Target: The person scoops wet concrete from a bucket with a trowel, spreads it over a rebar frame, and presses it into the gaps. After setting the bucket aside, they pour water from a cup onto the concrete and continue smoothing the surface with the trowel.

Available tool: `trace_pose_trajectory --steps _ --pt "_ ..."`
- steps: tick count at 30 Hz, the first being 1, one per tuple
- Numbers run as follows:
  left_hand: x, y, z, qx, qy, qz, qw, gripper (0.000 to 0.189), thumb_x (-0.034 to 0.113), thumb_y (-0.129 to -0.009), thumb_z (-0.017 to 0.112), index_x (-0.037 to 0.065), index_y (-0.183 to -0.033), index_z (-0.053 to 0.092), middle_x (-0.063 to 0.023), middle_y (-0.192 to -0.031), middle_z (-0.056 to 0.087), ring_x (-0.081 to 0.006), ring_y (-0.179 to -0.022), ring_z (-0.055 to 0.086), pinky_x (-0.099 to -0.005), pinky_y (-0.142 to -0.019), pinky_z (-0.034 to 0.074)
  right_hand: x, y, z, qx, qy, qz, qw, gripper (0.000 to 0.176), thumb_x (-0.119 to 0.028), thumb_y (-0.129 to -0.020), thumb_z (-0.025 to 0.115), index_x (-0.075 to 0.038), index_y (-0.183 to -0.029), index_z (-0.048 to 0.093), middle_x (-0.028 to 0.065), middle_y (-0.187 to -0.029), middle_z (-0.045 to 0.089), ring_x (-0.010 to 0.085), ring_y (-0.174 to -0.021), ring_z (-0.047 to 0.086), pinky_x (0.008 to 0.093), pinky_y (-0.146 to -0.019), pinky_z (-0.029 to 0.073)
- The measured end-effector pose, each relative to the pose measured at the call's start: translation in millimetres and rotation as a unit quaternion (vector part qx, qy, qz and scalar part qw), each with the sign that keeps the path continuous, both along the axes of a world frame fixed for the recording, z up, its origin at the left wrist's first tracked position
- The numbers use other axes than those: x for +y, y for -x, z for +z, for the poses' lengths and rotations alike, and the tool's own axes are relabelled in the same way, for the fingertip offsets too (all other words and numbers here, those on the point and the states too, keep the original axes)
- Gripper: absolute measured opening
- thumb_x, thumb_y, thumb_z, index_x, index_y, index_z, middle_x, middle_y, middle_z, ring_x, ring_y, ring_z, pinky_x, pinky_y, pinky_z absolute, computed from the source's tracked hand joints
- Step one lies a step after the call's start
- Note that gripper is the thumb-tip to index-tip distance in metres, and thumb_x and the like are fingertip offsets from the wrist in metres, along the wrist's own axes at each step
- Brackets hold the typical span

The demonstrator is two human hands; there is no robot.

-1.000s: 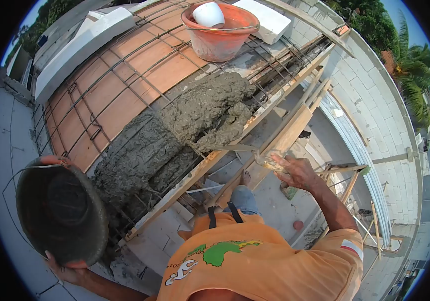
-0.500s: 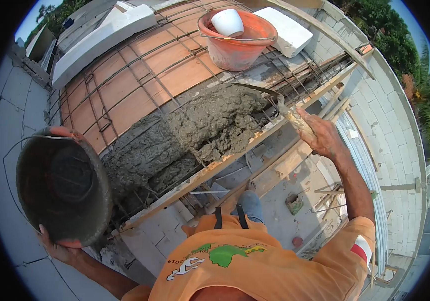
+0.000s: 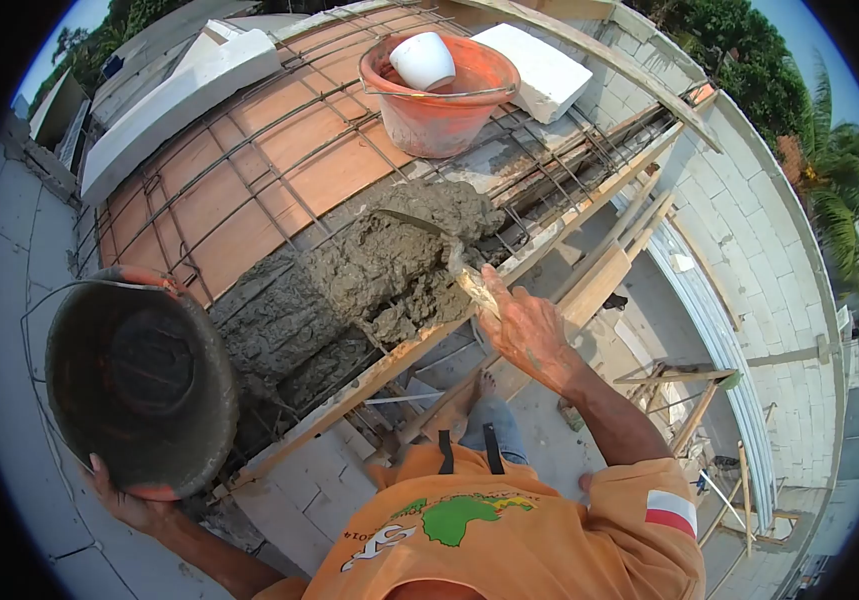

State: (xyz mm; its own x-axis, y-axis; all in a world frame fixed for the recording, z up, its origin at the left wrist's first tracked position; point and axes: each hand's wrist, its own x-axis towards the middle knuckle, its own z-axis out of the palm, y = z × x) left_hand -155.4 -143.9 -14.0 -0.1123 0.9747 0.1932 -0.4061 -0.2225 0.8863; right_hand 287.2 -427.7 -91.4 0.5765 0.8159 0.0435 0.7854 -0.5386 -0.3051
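Note:
My right hand (image 3: pixel 524 330) grips the handle of a trowel (image 3: pixel 419 228), whose blade digs into the heap of wet grey concrete (image 3: pixel 369 270) lying on rebar mesh over orange plywood formwork (image 3: pixel 249 190). My left hand (image 3: pixel 127 507) holds a cement-coated bucket (image 3: pixel 139 385) by its lower rim, tilted so its dark inside faces me, at the left beside the concrete. I wear an orange shirt.
An orange bucket (image 3: pixel 439 95) with a white cup (image 3: pixel 422 58) inside stands on the mesh at the back, white blocks (image 3: pixel 539 68) beside it. A wooden edge board (image 3: pixel 429 340) runs along the formwork. White block walls (image 3: pixel 759 260) and a drop to a lower floor lie right.
My right hand pulled the trowel back from the far right of the heap and down into the middle of the concrete. The bucket in my left hand stayed about where it was.

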Motion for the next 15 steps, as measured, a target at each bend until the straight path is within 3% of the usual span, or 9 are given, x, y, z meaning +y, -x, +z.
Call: trace_pose_trajectory --steps 6,11,13,14,15 --pt "-9.5 -1.8 3.1 -0.031 0.015 -0.022 0.999 0.049 0.013 -0.096 0.058 -0.001 -0.141 0.045 -0.0165 -0.131 0.058 -0.0298 -0.117 0.058 -0.0439 -0.099 0.047 -29.4 0.9 -5.3 -0.072 0.002 -0.071 0.995 0.065 -0.029 -0.089 0.065 -0.005 -0.146 0.044 0.0216 -0.08 0.063 0.0391 -0.067 0.066 0.0514 -0.058 0.052" --pt "-15.0 23.5 0.0 -0.021 0.008 0.0 1.0 0.052 0.012 -0.095 0.058 -0.001 -0.143 0.042 -0.0167 -0.132 0.057 -0.0297 -0.117 0.058 -0.0432 -0.099 0.048 -32.5 -26.4 17.5 -0.121 -0.05 -0.039 0.991 0.06 -0.028 -0.091 0.063 -0.004 -0.144 0.046 0.0207 -0.078 0.063 0.0376 -0.064 0.065 0.0499 -0.06 0.052" --pt "-21.0 24.6 3.6 -0.007 0.008 0.015 1.0 0.052 0.013 -0.095 0.058 -0.001 -0.143 0.042 -0.0167 -0.131 0.057 -0.0297 -0.117 0.058 -0.0436 -0.099 0.048 -20.1 -20.1 54.4 0.056 -0.03 -0.066 0.996 0.06 -0.027 -0.093 0.06 -0.001 -0.144 0.044 0.0207 -0.075 0.062 0.0383 -0.06 0.063 0.0496 -0.059 0.051" --pt "-22.6 23.7 6.3 0.007 0.008 0.026 1.0 0.053 0.013 -0.095 0.059 -0.001 -0.143 0.042 -0.0168 -0.131 0.057 -0.0298 -0.117 0.058 -0.044 -0.099 0.047 -7.2 -5.5 73.7 0.151 -0.056 -0.048 0.986 0.05 -0.026 -0.095 0.059 0.003 -0.135 0.051 0.0139 -0.07 0.061 0.0294 -0.052 0.06 0.0423 -0.051 0.047" --pt "-22.9 22.6 7.2 0.006 0.004 0.018 1.0 0.053 0.013 -0.095 0.059 -0.001 -0.143 0.042 -0.0168 -0.131 0.057 -0.0298 -0.117 0.058 -0.044 -0.099 0.047 8.3 8.7 78.8 0.337 -0.083 -0.06 0.936 0.042 -0.027 -0.095 0.058 0.002 -0.126 0.053 0.0095 -0.068 0.059 0.0232 -0.05 0.056 0.0375 -0.047 0.044"
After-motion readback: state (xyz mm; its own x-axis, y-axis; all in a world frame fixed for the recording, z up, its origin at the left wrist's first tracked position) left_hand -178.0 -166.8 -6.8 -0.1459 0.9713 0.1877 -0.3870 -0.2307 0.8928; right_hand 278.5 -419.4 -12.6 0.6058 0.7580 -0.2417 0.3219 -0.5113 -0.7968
